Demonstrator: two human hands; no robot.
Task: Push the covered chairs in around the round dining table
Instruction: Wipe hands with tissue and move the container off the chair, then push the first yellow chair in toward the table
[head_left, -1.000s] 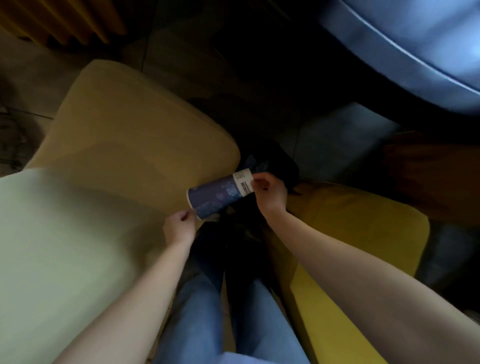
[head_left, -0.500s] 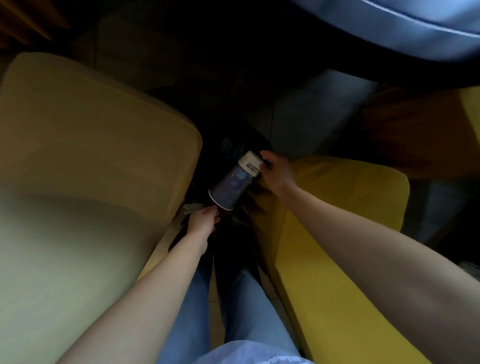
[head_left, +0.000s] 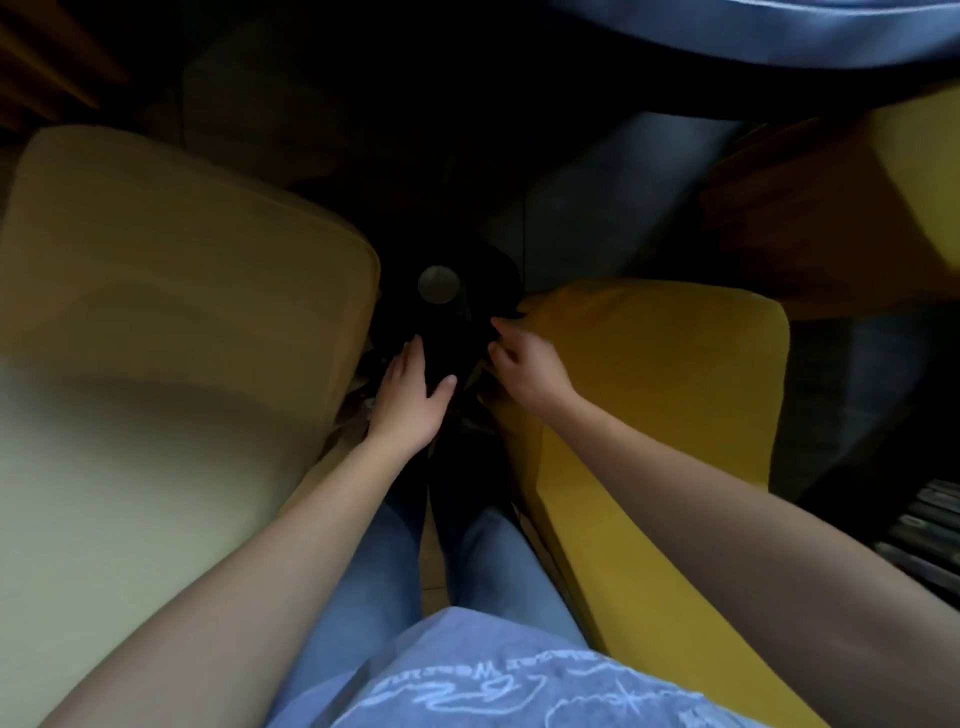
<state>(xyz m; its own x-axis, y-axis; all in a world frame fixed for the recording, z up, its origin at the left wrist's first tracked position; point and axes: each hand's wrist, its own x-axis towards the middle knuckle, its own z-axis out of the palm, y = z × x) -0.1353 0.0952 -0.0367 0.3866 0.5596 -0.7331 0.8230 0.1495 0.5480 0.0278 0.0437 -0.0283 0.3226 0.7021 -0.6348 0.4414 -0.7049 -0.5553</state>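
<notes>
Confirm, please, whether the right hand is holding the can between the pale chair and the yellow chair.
Not quite: in the head view the right hand holds nothing. The can stands apart from it, between the pale chair and the yellow chair.

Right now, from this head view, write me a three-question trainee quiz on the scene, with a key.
1. True or false: the left hand grips the pale chair.
2. Pick one. The round light cap sits: A) on the pale chair's seat; B) in the dark gap between the pale chair and the yellow chair; C) on the table.
3. Fill in: the table's edge at the top of the view looks ____ in colour.

Key: 1 false, the left hand lies open in the gap, fingers straight; 2 B; 3 blue.
</notes>
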